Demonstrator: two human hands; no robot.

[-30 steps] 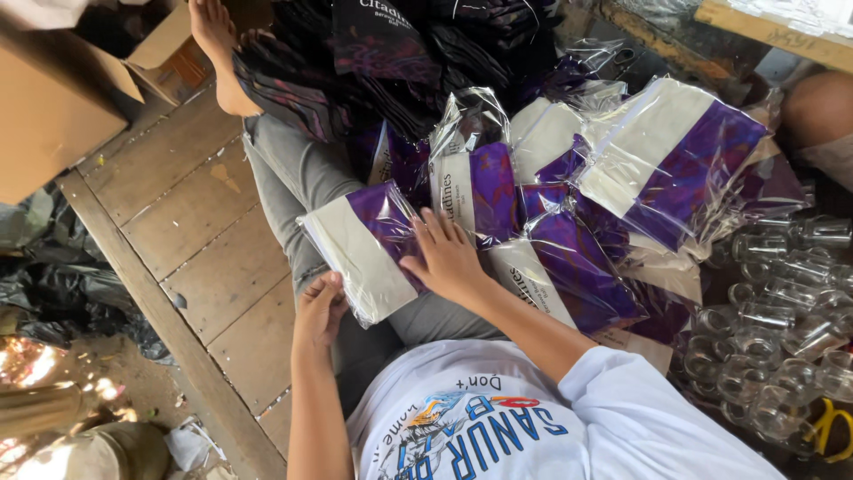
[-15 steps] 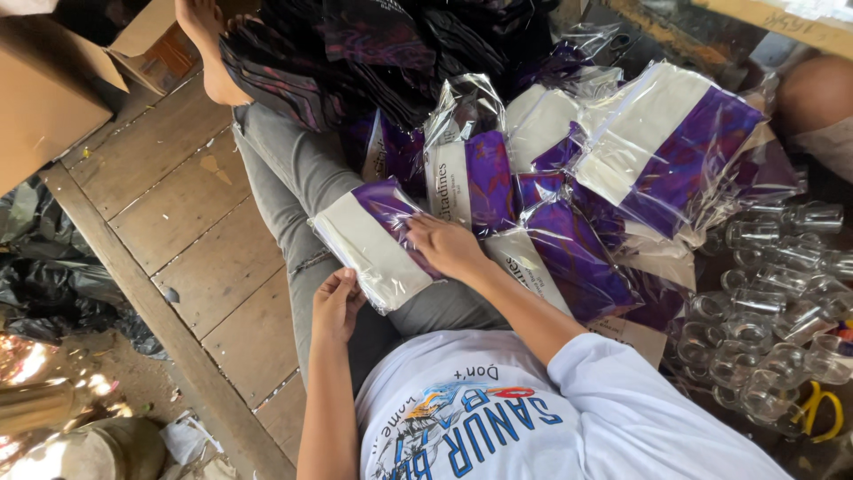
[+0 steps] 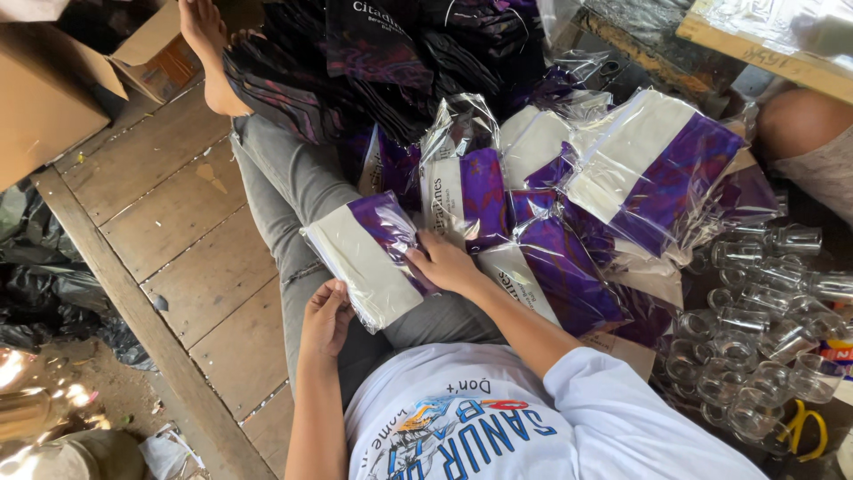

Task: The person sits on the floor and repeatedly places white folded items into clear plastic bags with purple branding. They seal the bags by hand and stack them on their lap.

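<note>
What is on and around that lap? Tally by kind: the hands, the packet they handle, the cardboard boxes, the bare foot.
Hands: 2, the left hand and the right hand
Clear plastic packet of white and purple cloth, touched by both hands: 1
Brown cardboard boxes: 2
Bare foot: 1
Total: 6
</note>
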